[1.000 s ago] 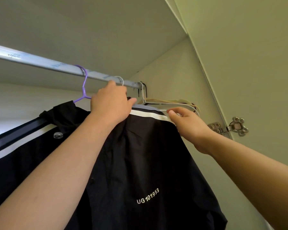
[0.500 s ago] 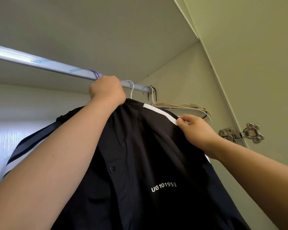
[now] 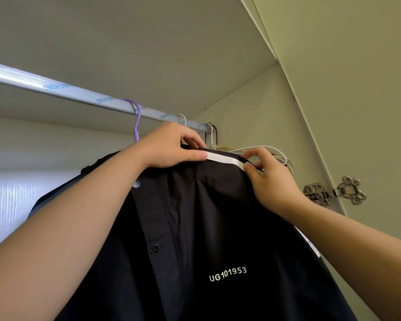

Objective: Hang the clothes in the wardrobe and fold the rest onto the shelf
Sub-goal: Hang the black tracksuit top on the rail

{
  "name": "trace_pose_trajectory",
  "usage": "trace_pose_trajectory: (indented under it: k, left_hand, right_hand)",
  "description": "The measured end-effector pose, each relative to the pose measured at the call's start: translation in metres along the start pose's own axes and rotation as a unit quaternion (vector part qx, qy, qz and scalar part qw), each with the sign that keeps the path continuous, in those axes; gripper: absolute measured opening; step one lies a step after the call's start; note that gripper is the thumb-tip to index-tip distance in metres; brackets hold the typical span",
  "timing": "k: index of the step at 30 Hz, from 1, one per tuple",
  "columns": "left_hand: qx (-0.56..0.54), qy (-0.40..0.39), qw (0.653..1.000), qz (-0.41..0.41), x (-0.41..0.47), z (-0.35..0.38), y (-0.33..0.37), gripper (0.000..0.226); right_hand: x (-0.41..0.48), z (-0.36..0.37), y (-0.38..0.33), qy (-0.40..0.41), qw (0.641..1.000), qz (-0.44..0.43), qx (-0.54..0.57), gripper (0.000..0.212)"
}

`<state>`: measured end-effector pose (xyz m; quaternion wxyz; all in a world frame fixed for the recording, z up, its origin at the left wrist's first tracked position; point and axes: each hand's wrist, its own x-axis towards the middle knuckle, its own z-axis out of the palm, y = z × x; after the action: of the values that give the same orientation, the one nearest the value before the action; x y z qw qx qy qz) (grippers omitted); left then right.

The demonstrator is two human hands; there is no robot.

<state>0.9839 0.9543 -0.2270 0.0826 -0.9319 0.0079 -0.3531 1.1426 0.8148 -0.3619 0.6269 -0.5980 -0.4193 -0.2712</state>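
Since 0.5 s ago my left hand (image 3: 171, 147) has come down off the rail (image 3: 56, 86) onto the shirt (image 3: 218, 228), uncovering the purple hook (image 3: 137, 121) on the rail beside it. My right hand (image 3: 269, 174) has held its place.

1. Shirt: black, hanging below the rail inside the wardrobe, front toward me. A white hook (image 3: 182, 118) sits on the rail just above the left hand. I judge it carries this shirt, though the hand hides the join.
2. Left hand: fingers curled over the collar top, thumb laid along the white stripe (image 3: 222, 158). Purpose, as I read it: steady the hanger so the shirt does not slide.
3. Right hand: thumb and fingers pinch the stripe at the shoulder edge. Purpose, as I read it: pull the shoulder square over the hanger arm.
4. Spare hangers (image 3: 280, 154): bunched at the rail's right end, just behind the right hand. Risk: the shoulder could snag them.

Step in hand: seating adjustment. Hanging of this shirt looks nearly done. No folding or shelf is in view.
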Motion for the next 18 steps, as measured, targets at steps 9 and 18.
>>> trace_pose_trajectory:
  k: [9,18]
  left_hand:
    - [0.029,0.017,0.999,-0.007,0.002,0.002,-0.003,0.01]
    - [0.12,0.047,0.985,-0.114,0.021,-0.005,0.003,0.03]
  right_hand:
    - [0.03,0.001,-0.006,0.009,0.998,0.04,0.048,0.016]
    - [0.042,-0.005,-0.015,-0.058,0.994,0.059,0.064,0.023]
